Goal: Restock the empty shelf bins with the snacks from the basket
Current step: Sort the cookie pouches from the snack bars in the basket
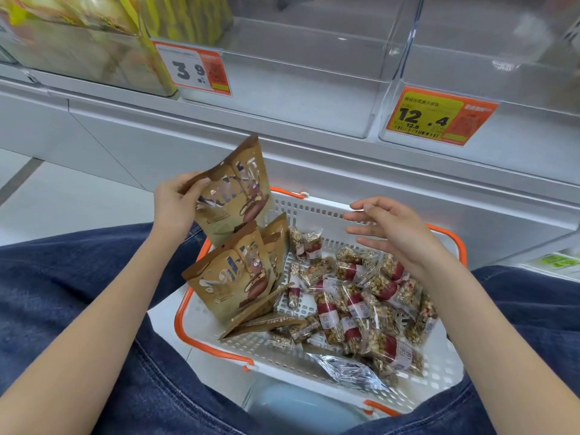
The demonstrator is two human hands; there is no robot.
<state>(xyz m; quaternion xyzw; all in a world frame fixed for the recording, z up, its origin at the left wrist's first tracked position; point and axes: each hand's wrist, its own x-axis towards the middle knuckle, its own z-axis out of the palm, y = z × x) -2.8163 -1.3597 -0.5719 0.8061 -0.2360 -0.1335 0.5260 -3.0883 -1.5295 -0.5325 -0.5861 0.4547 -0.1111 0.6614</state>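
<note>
Bright, even overhead light, no hard shadows. Soft shade under basket (317, 356) rim only. Glare streaks on clear shelf bins (298, 76), specular patches top right. Foil pack (348, 370) in basket throws hot reflections. Wide-angle bend: shelf edge (345, 158) bows, corners stretched. Top left bags (72, 29) smeared, soft. Price tags (439, 116) slightly blurred; centre reasonably sharp.

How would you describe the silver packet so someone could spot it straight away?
Look in the white basket with orange handles between the person's knees. At its near edge lies the silver foil packet, flat beside the clear-wrapped grain bars. It is the only shiny metallic wrapper there.
</note>
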